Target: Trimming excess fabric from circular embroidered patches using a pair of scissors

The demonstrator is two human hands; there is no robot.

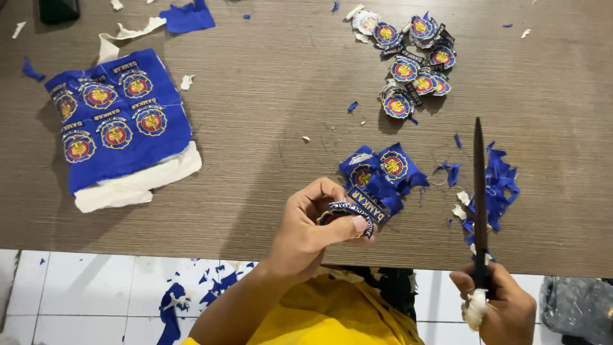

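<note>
The right hand is cut off by the bottom edge, and its closed fingers hide the handles of the scissors — only the dark blades rise clear above it. Left of those blades, the left hand covers most of the round patch it pinches. Far left of the scissors, a dark object is clipped by the top edge — its kind cannot be told. Below the table, a grey shape runs out of frame.

Head camera; close, looking steeply down
</note>
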